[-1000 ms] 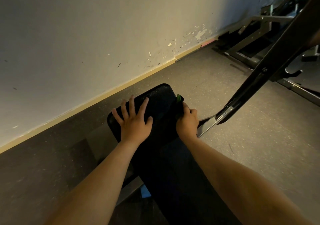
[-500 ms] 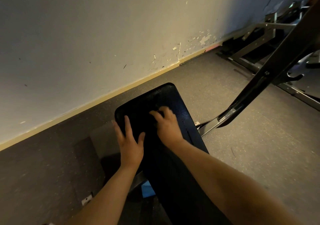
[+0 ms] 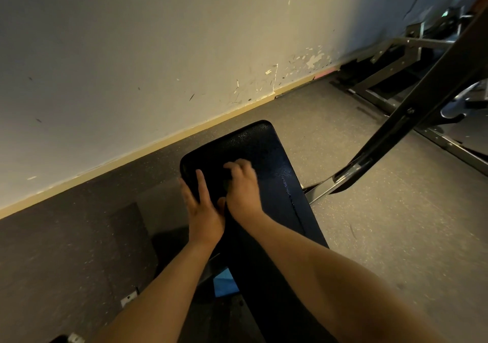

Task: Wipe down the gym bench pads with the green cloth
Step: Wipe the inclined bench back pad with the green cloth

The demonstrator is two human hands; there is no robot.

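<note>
My right hand (image 3: 241,189) curls, cloth unseen, mid-wipe on the black padded bench (image 3: 266,152); my flat left hand (image 3: 202,210) steadies its edge; lower pad remains.

Right hand (image 3: 241,189), one second earlier at the right edge of the bench pad (image 3: 266,158) with a green cloth corner showing above it, now lies on the pad's top near frame centre, fingers curled; the cloth is hidden. Left hand (image 3: 203,208), earlier spread flat on the pad, now sits at its left edge, nearer the wrist-side, touching the right hand.
</note>
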